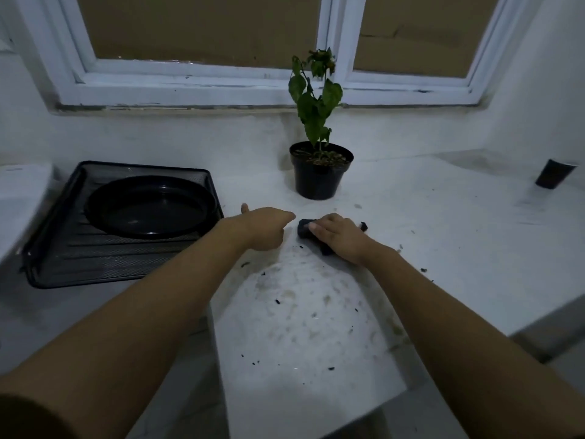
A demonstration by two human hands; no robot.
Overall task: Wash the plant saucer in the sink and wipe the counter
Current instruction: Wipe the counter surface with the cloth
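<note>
The black plant saucer (148,205) lies in a black mesh tray (95,258) at the left. On the white counter (427,236) my right hand (340,236) presses down on a dark cloth (305,231), fingers curled over it. My left hand (264,228) hovers just left of the cloth with its fingers curled under and the thumb sticking out toward the tray; it holds nothing. Dark soil crumbs and smears (300,312) dot the counter in front of my hands.
A potted green plant in a black pot (319,174) stands behind my hands, below the white window frame (221,87). A dark cup (554,174) sits at the far right. A white object (22,201) borders the tray's left. The counter's front edge (364,410) runs near the bottom.
</note>
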